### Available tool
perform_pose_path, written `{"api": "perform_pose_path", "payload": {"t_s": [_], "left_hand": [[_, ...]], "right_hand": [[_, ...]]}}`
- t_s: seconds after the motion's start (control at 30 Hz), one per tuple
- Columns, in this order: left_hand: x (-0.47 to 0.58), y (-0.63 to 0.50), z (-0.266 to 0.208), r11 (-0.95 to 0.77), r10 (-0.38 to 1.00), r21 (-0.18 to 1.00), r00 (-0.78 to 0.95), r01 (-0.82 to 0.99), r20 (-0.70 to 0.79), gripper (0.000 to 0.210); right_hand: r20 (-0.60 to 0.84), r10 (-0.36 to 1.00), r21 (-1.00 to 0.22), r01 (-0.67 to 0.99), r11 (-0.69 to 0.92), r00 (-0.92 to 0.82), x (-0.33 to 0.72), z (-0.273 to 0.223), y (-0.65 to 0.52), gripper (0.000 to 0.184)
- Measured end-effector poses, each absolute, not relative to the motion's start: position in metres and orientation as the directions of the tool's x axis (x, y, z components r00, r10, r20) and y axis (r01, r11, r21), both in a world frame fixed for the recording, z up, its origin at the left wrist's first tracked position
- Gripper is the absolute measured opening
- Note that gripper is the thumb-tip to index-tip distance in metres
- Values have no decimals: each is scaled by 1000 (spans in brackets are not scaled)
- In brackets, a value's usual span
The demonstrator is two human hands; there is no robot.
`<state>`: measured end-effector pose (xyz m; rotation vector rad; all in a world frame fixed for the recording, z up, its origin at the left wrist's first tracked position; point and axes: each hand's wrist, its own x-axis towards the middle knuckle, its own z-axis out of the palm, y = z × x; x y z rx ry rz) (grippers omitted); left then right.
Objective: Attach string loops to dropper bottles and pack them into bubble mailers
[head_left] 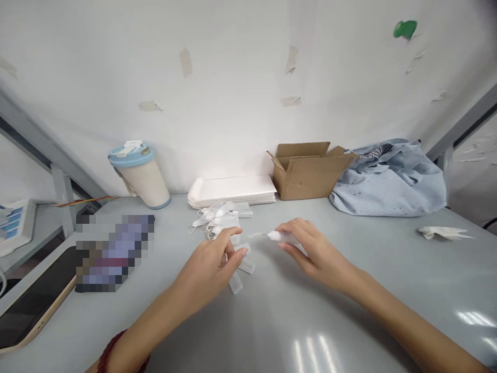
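My right hand (305, 243) grips a small white needle-tip bottle (275, 236) between thumb and fingers. The thin tip points left, towards my other hand. My left hand (219, 259) hovers beside a pile, its thumb and forefinger apart with nothing visible between them. Under and next to its fingertips lie several clear plastic pieces (247, 266), partly hidden by the hand. Behind them is a heap of small white items with looped cords (223, 220); their exact kind is hard to make out.
White padded envelopes (236, 189) lie stacked against the wall. An open cardboard box (310, 176), a grey-blue cloth bundle (392, 181) and a crumpled tissue (442, 233) are to the right. On the left stand a tumbler (143, 178), a phone (39, 295) and a pixelated item (116, 254).
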<state>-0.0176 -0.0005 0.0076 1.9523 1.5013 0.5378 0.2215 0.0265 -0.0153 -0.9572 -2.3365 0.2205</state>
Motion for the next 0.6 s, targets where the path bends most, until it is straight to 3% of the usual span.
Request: {"api": "perform_pose_path", "payload": {"t_s": [0.2, 0.6], "left_hand": [[-14, -3, 8, -205, 970, 729, 234, 653, 64, 30], [-14, -8, 13, -154, 948, 876, 320, 457, 0, 31]], "right_hand": [[397, 710, -518, 497, 696, -581, 213, -5, 9, 18], [303, 770, -678, 440, 588, -561, 208, 0, 4, 21]]}}
